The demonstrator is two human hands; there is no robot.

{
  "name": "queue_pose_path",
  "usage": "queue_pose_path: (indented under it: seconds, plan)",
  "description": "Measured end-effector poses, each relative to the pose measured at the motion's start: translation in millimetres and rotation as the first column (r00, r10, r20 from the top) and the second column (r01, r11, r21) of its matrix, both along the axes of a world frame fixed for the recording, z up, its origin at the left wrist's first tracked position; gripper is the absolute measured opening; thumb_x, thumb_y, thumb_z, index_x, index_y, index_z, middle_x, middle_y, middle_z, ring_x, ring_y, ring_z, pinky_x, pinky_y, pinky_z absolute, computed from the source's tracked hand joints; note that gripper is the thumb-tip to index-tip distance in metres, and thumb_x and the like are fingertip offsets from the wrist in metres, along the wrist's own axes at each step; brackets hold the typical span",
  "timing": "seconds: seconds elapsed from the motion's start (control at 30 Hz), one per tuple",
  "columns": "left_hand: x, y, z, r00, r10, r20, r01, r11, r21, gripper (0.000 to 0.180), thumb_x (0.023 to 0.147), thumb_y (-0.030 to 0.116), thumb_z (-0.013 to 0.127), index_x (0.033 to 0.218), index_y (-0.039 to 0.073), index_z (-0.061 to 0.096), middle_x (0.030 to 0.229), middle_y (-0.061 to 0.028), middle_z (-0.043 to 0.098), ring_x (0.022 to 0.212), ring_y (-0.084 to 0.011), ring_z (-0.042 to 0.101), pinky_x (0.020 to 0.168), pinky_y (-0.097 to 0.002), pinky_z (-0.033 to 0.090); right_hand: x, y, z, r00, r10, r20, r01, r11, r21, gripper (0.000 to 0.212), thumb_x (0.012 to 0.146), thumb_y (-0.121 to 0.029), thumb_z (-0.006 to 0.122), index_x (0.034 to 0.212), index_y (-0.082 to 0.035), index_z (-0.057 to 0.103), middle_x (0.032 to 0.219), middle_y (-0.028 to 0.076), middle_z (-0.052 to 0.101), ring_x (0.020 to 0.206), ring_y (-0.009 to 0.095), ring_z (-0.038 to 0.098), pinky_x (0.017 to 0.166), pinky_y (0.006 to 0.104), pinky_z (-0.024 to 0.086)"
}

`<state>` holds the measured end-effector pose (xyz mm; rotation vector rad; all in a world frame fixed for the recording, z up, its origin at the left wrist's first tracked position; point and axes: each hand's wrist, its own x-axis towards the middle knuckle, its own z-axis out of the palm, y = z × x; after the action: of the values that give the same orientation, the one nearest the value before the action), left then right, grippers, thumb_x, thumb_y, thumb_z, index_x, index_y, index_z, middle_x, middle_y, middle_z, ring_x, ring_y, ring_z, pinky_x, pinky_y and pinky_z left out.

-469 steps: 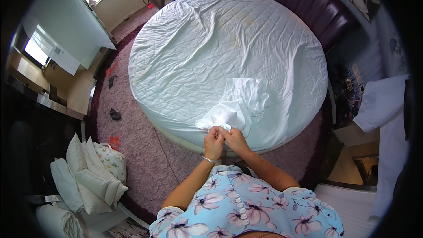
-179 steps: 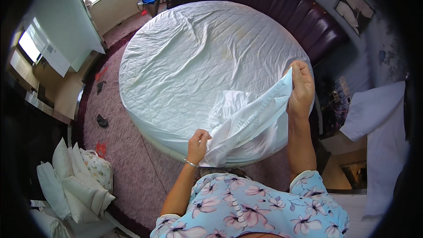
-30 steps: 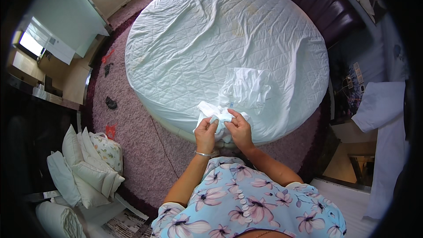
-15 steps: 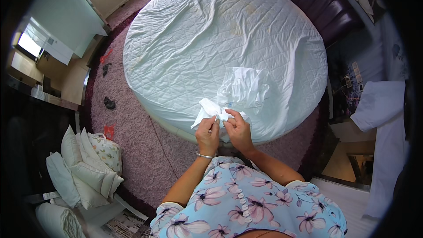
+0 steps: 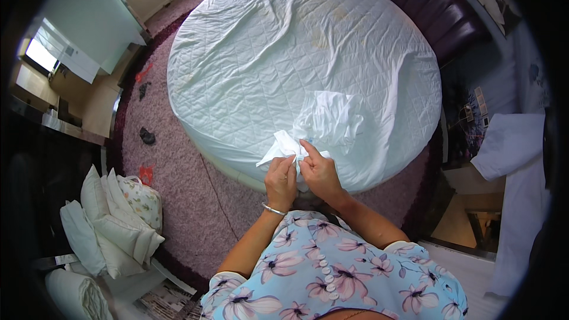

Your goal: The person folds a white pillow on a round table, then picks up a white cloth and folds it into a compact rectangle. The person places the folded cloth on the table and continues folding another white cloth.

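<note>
At the near edge of the round bed, a thin white crumpled sheet is pinched between my two hands; I cannot tell whether it is cloth or plastic. The fingertips of my left hand, closed, grip its near side. Close beside it, my right hand grips the same sheet with its thumb, and its index finger is stretched forward over the material. Just beyond my hands, a crumpled, partly see-through white heap lies on the wrinkled, quilted bed cover. My fingers hide part of the held sheet.
Pillows are piled at the lower left beside a patterned bag. Dark scraps and a red scrap lie on the purple carpet. White bedding hangs at the right. A dark padded headboard curves behind the bed.
My right index finger has stretched farther forward over the white sheet, which has shifted slightly in my grip. The heap on the bed has stayed put.
</note>
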<state>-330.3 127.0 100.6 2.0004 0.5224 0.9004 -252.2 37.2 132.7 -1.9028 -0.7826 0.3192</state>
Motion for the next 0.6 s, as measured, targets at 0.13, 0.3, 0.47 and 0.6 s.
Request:
queue_pose_path:
  seconds: [0.13, 0.3, 0.47, 0.6]
  plan:
    - [-3.4, -1.5, 2.1, 1.0, 0.003, -0.029, -0.004, 1.0, -0.029, 0.019, 0.076, -0.001, 0.058, 0.094, 0.002, 0.065, 0.078, -0.011, 0.059, 0.069, -0.0237, 0.056, 0.059, -0.0317, 0.044, -0.4, 0.2, 1.9, 1.0, 0.025, 0.018, -0.025, 1.0, -0.003, 0.044, 0.078, -0.002, 0.049, 0.122, 0.003, 0.047, 0.053, 0.015, 0.049, 0.044, 0.023, 0.05, 0.046, 0.0357, 0.041]
    - [-3.6, -1.7, 5.0, 0.998, -0.048, -0.035, 0.049, 0.998, 0.041, 0.019, 0.077, 0.0, 0.058, 0.094, 0.002, 0.065, 0.076, -0.0107, 0.057, 0.069, -0.0236, 0.056, 0.06, -0.0321, 0.044, 0.3, -0.7, 6.2, 0.998, 0.062, 0.03, -0.059, 0.993, -0.1, 0.05, 0.077, -0.003, 0.047, 0.127, 0.004, 0.042, 0.054, 0.016, 0.05, 0.047, 0.029, 0.054, 0.048, 0.0393, 0.042]
    - [-3.9, 1.3, 7.6, 0.997, -0.069, -0.045, 0.068, 0.998, -0.017, 0.016, 0.079, 0.002, 0.059, 0.093, 0.001, 0.065, 0.073, -0.0097, 0.057, 0.067, -0.0219, 0.054, 0.059, -0.0313, 0.043, 0.9, -4.3, 4.7, 0.988, 0.149, -0.035, -0.151, 0.987, -0.06, 0.059, 0.077, -0.002, 0.046, 0.133, 0.005, 0.031, 0.058, 0.014, 0.051, 0.051, 0.022, 0.054, 0.052, 0.0336, 0.044]
    - [-4.3, 7.7, 13.0, 0.997, -0.067, -0.043, 0.061, 0.99, -0.123, 0.012, 0.081, 0.005, 0.059, 0.09, 0.001, 0.066, 0.07, -0.0086, 0.056, 0.063, -0.0187, 0.052, 0.056, -0.0293, 0.041, 9.0, -7.1, 11.2, 0.974, 0.179, -0.137, -0.184, 0.983, -0.019, 0.055, 0.077, 0.0, 0.047, 0.131, 0.003, 0.036, 0.062, 0.01, 0.055, 0.054, 0.015, 0.055, 0.056, 0.0279, 0.046]
